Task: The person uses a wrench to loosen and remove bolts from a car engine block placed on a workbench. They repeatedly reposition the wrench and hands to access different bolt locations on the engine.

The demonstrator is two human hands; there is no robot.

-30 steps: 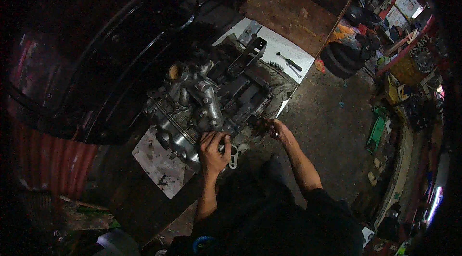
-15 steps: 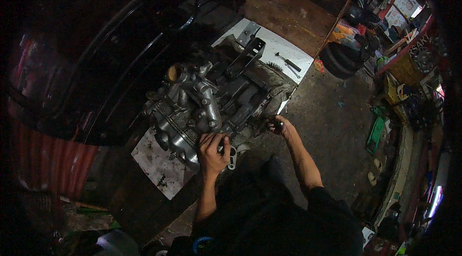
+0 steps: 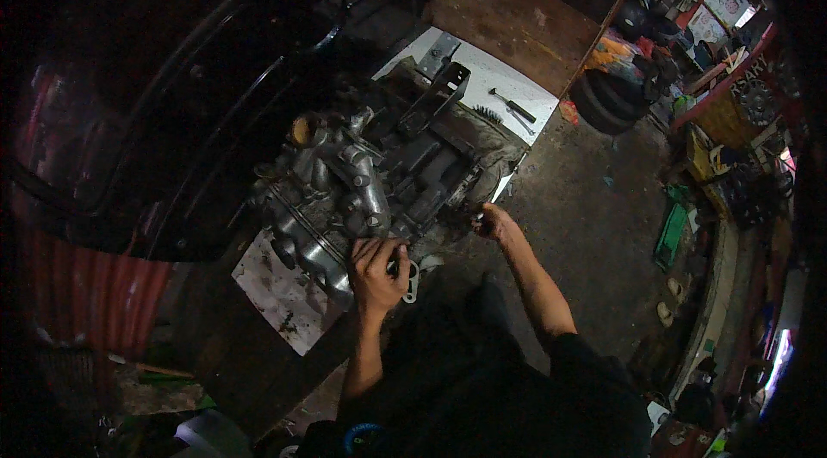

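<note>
A greasy metal engine (image 3: pixel 362 186) lies at a slant in front of me, with a silver pipe-like casting and a round, yellowish-brown opening on its upper left. My left hand (image 3: pixel 377 273) is curled over the near edge of the engine. Beside its thumb a light metal bracket with a slot (image 3: pixel 413 282) sticks out. At the engine's near right end, my right hand (image 3: pixel 494 223) is closed. A small bright bit of metal shows at its fingers; what they grip is too dark to name.
Under the engine are white boards (image 3: pixel 297 303), stained at the near left. A small black-handled hammer (image 3: pixel 512 104), a wrench (image 3: pixel 522 122) and a brush (image 3: pixel 488 113) lie behind it. A dark vehicle body panel (image 3: pixel 172 113) fills the left. Tires (image 3: pixel 607 100) stand at the far right.
My right hand has turned slightly, and less of the metal in its fingers shows. My left hand stays at the same spot on the engine. The whole view has shifted a little.
</note>
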